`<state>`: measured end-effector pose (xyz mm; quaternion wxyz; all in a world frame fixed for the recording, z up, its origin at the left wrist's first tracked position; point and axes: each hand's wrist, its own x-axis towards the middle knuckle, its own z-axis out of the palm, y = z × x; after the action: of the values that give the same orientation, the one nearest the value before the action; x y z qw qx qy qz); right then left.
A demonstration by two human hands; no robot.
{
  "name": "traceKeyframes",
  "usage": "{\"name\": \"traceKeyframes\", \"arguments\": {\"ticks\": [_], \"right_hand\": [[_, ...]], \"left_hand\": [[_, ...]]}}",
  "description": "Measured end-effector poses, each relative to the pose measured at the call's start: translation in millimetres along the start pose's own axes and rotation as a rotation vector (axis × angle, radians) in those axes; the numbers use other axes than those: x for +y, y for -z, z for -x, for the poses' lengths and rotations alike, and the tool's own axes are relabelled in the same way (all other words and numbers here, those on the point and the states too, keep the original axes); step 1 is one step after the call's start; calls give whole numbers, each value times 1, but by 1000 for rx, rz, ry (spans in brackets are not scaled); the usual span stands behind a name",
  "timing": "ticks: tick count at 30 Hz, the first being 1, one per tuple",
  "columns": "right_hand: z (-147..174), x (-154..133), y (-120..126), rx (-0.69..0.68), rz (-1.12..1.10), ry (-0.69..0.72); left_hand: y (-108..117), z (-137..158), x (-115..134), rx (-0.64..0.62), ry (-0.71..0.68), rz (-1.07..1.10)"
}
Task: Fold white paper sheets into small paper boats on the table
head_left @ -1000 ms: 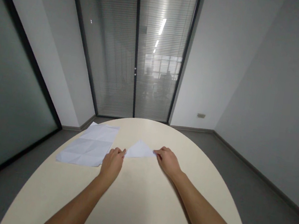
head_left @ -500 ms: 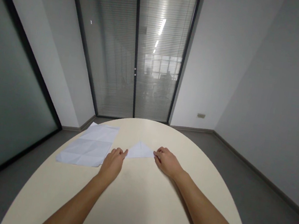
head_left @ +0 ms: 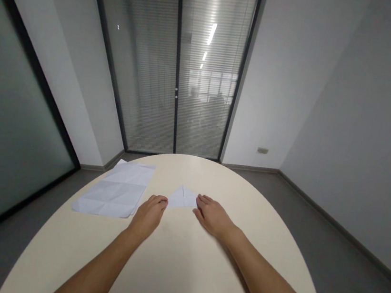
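Note:
A small folded sheet of white paper (head_left: 182, 197), roughly triangular with its peak pointing away from me, lies between my hands. A crease runs down from its peak. My left hand (head_left: 150, 212) has its fingers closed at the paper's left corner; the fingertips cover that corner. At the right corner rests my right hand (head_left: 211, 213), palm down, its fingers stretched out flat and its thumb apart from them. The right corner is hidden under those fingers.
Several larger creased sheets of white paper (head_left: 113, 191) lie in a stack at the left of the round cream table (head_left: 165, 267). Beyond the table's far edge are glass doors with blinds (head_left: 199, 118) and a wall socket (head_left: 262, 151).
My right hand has moved slightly left, its fingers now flattened over the corner. My left index finger has drawn in toward the other fingers. The folded paper's visible part is narrower.

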<state>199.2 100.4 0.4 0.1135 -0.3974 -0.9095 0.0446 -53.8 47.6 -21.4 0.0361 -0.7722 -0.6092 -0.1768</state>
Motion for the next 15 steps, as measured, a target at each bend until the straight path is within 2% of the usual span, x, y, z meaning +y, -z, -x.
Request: {"name": "traceKeyframes", "arguments": {"ticks": [3, 6, 10, 15], "right_hand": [[0, -18, -9, -74, -32, -90], [-3, -26, -15, -131, -82, -98], [-8, -20, -18, -126, -124, -104], [-11, -12, -20, -102, -128, -127]], "left_hand": [[4, 1, 9, -23, 3, -18], [7, 4, 22, -42, 31, -58], [4, 8, 32, -71, 5, -124], [-6, 10, 25, -117, -24, -93]]}}
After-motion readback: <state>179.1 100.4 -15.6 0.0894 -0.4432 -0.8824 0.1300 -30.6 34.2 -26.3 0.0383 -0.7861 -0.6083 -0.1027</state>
